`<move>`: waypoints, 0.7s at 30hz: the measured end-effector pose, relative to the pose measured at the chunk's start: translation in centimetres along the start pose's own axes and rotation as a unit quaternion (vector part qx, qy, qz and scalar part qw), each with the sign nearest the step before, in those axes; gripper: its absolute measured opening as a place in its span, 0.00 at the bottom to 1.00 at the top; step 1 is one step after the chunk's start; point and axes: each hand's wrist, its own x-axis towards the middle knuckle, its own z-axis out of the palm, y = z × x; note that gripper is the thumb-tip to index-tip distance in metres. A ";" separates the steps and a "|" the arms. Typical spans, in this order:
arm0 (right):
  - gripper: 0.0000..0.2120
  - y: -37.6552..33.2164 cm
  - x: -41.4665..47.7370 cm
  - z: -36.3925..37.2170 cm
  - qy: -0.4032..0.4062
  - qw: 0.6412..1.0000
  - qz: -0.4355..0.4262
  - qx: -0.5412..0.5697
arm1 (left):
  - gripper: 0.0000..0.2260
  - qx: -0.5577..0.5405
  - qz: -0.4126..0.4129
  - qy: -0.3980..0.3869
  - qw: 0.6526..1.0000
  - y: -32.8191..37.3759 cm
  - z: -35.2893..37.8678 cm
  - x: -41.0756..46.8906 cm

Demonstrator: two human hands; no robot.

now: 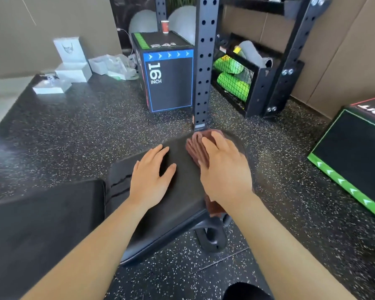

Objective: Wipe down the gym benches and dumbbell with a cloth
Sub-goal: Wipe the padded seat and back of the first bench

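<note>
A black padded gym bench (178,200) runs from the lower left toward the centre, its seat pad nearest me. My left hand (153,176) lies flat on the seat pad, fingers spread, holding nothing. A folded brown cloth (196,148) lies along the pad's right edge, and my right hand (223,167) presses flat on top of it. One end of the cloth hangs over the near right corner. No dumbbell is in view.
A black upright rack post (204,61) stands just beyond the bench end. A plyo box marked 16 INCH (169,83) sits behind left with a red cup (165,26) on top. Another green-edged box (353,161) lies right. White boxes (73,61) clutter the far left floor.
</note>
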 end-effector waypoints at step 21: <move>0.25 0.9 0.7 -1.1 0.044 0.995 0.059 0.073 | 0.23 -0.013 -0.004 0.018 1.000 0.1 0.1 0.1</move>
